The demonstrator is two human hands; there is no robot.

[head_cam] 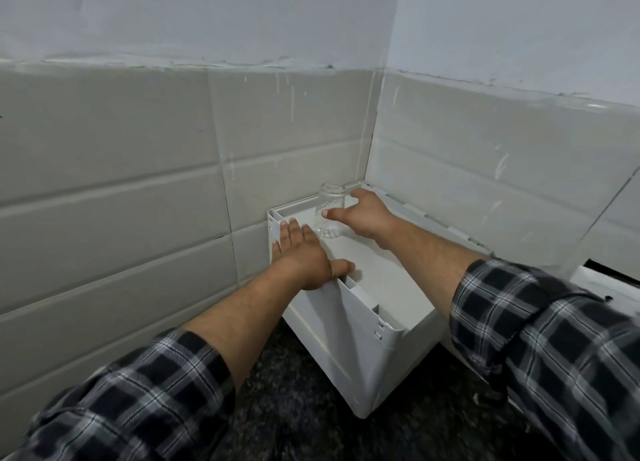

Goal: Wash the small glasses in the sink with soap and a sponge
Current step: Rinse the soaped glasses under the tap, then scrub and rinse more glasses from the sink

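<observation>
The small clear glass (330,209) is sitting upside down on the flat top of a white plastic box (377,277), way back near the box's far corner where the two grey tiled walls (138,169) meet. The right hand (363,214) is sitting at about 3 o'clock from the glass. Its thumb tip is crossing in front of the glass around mid-height and its index finger is reaching past the top edge on the right side. The fingers are spread around it loosely, and I honestly can't tell whether they're actually pinching it or just touching it.

The left hand (304,256) is lying at roughly 7 o'clock from the glass, palm down and flat on the box's left edge, fingers splayed out and gripping nothing, thumb resting on the top. Its fingertips are ending just beside the glass's bottom rim.

There's faint embossed marking on the glass, too blurry to read. Both plaid sleeves (554,349) are pushed up, and the box is standing on a dark speckled counter (294,408).
</observation>
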